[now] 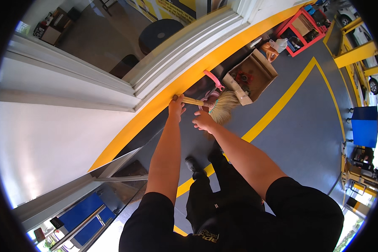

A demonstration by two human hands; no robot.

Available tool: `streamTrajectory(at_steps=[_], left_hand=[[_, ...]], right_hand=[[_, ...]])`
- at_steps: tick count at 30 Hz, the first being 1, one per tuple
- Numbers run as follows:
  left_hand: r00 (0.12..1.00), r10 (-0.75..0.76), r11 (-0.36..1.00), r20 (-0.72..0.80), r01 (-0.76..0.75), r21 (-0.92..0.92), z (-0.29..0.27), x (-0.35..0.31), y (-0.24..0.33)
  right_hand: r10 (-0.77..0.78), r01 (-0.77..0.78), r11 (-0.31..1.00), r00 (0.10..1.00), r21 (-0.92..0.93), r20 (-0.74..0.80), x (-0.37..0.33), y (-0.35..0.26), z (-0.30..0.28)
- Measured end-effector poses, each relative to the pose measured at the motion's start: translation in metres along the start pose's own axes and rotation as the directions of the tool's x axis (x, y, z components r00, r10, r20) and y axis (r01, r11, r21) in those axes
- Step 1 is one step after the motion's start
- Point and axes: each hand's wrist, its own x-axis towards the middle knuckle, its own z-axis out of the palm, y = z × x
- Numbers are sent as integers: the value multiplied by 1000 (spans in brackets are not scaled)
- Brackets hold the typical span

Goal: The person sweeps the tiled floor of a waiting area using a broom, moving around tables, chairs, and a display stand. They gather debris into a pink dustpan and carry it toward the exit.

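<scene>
A short soft-bristled broom [224,107] with a light wooden handle lies slantwise in front of me, its straw-coloured bristles fanned out to the right. My left hand [176,110] is closed around the handle near its end, by the yellow-painted wall base. Just below the handle's bristle end, my right hand [203,121] has its fingers partly curled and apart, with nothing visible in them. Behind the broom is a pink dustpan [210,99], partly covered by it. A pinkish-red curved handle [214,80] rises near the dustpan; whether they join is hard to tell.
A cardboard box [252,77] with some items inside stands beyond the bristles. Farther along the wall are plastic jugs [271,50] and a red-framed cart [300,31]. A window ledge [185,50] runs along my left. Yellow lines [277,103] mark the grey floor.
</scene>
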Motion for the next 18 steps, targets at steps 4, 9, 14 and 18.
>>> streamTrajectory(at_steps=[4, 9, 14, 18], left_hand=[[936, 346, 845, 66, -341, 412, 59, -43, 1], [754, 450, 582, 479, -654, 483, 80, -115, 9], [688, 461, 660, 560, -688, 302, 110, -153, 21], [883, 201, 898, 425, -339, 279, 75, -166, -51]], right_hand=[[-353, 124, 870, 832, -477, -427, 24, 48, -34], [-419, 257, 881, 812, -397, -405, -1, 36, -76], [-434, 271, 898, 678, -348, -594, -20, 49, -155], [-487, 194, 859, 595, -475, -639, -6, 5, -212]])
